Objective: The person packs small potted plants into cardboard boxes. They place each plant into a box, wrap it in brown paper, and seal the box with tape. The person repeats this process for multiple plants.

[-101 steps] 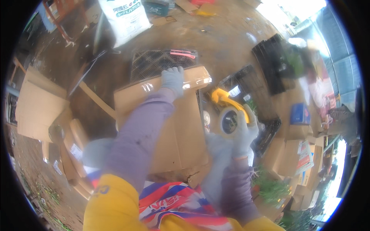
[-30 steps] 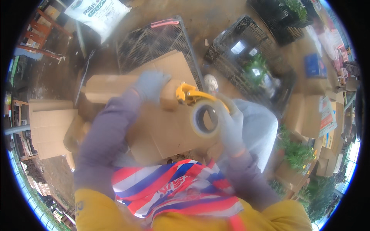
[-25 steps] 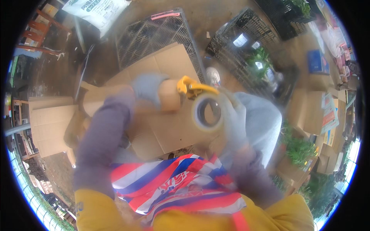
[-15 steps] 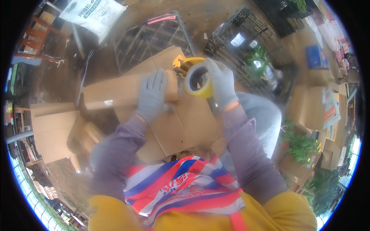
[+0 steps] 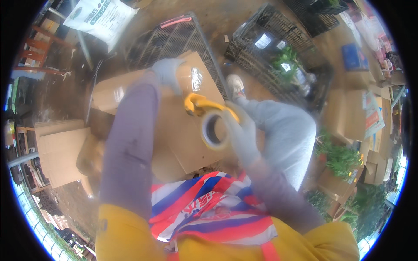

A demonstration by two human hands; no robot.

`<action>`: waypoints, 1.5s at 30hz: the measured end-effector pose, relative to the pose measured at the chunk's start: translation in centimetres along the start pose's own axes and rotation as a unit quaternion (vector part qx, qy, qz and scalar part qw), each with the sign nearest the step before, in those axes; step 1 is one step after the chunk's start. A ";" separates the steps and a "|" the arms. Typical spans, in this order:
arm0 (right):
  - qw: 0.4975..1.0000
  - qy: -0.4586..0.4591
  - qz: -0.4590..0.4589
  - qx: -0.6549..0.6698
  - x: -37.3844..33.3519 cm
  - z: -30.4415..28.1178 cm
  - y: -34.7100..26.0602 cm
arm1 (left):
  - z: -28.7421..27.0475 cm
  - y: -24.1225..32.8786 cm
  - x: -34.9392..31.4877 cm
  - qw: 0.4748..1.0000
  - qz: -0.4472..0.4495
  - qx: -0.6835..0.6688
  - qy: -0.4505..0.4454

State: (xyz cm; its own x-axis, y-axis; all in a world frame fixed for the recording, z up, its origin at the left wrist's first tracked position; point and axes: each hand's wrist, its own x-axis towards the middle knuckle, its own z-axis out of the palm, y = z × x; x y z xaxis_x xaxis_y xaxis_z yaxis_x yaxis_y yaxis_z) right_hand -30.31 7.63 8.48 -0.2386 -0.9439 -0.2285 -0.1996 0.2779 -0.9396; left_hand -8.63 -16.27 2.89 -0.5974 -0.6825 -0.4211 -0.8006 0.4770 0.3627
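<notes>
Head view, one entry per item.

Left hand [image 5: 167, 74]: gloved in grey, we press it flat on the far end of the cardboard box [image 5: 174, 126]; the fingers lie spread on the board, clamped on nothing.

Right hand [image 5: 241, 132]: gloved in grey, our fingers are curled tight around the tape dispenser [image 5: 209, 119], a yellow handled frame carrying a roll of clear packing tape with its core facing us. The dispenser sits just above the near half of the box top, right of centre; we cannot tell whether it touches the board.

Cardboard box: brown, lying across our lap, with a shiny strip of clear tape [image 5: 196, 78] just beside the left hand.

Surroundings: black plastic crates [image 5: 278, 56] beyond the box; a white printed sack [image 5: 102, 17] at upper left; flat cardboard sheets [image 5: 54, 148] at left; green potted plants [image 5: 342, 158] at right; our grey trouser leg [image 5: 287, 130] and white shoe [image 5: 235, 85] beside the box.
</notes>
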 end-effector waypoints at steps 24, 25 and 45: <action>0.942 0.118 -0.280 -0.145 16.7 -4.2 -6.7 | 2.8 7.4 2.6 0.977 -0.115 0.148 0.103; 0.959 0.105 -0.234 -0.120 16.9 -4.4 -6.9 | 2.0 6.7 2.9 0.990 -0.107 0.064 0.063; 0.976 -0.011 -0.158 -0.149 16.9 -2.6 -8.0 | 6.6 13.1 -2.1 0.874 0.088 0.421 -0.224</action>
State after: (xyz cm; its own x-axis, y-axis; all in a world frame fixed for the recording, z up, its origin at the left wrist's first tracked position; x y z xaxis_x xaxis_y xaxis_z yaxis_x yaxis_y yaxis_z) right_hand -35.19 -10.12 12.76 -0.0994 -0.9937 0.0525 -0.5281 0.0080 -0.8491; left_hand -18.20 -4.91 3.07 -0.5220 -0.3619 -0.7724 -0.3318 0.9204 -0.2070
